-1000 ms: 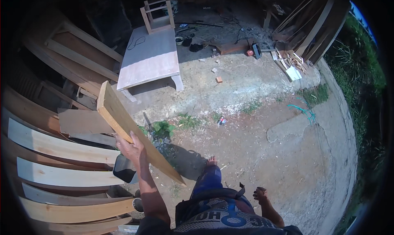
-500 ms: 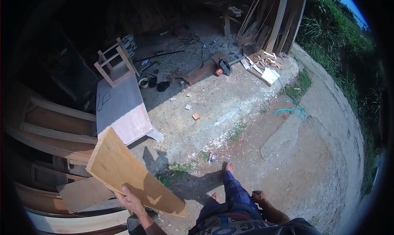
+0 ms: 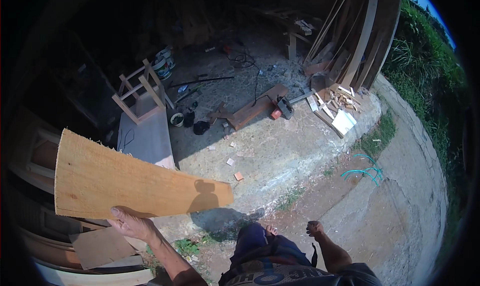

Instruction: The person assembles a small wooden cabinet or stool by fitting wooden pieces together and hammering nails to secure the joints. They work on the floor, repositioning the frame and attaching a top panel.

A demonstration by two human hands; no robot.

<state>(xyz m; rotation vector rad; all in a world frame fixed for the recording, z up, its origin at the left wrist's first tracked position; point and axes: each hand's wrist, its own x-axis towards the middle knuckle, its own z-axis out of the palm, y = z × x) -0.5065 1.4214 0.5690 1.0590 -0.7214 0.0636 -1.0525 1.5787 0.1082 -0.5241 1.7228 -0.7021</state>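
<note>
A wide, pale-brown wooden board point(image 3: 125, 178), tapering toward its right end, is held up at its lower left edge by my left hand point(image 3: 132, 226). The thumb presses on the board's face and the other fingers are behind it, mostly hidden. Its left end is rough-cut, and a dark shadow falls across the narrow end. My right hand point(image 3: 315, 229) hangs at my right side over the dirt ground, away from the board. Its fingers are loosely bent and a little apart, with nothing seen in them.
A small wooden stool frame point(image 3: 140, 92) rests on a pale tabletop point(image 3: 145, 136) beyond the board. A power tool point(image 3: 284, 107) lies by a brown plank point(image 3: 257, 106) on the concrete floor. Offcuts point(image 3: 345, 100) and leaning boards point(image 3: 362, 41) are far right. Green tubing point(image 3: 367, 171) curls on the ground.
The board has swung up and left, from slanting downward to lying nearly across the view, with my left hand still on it. My view has shifted and my feet have moved.
</note>
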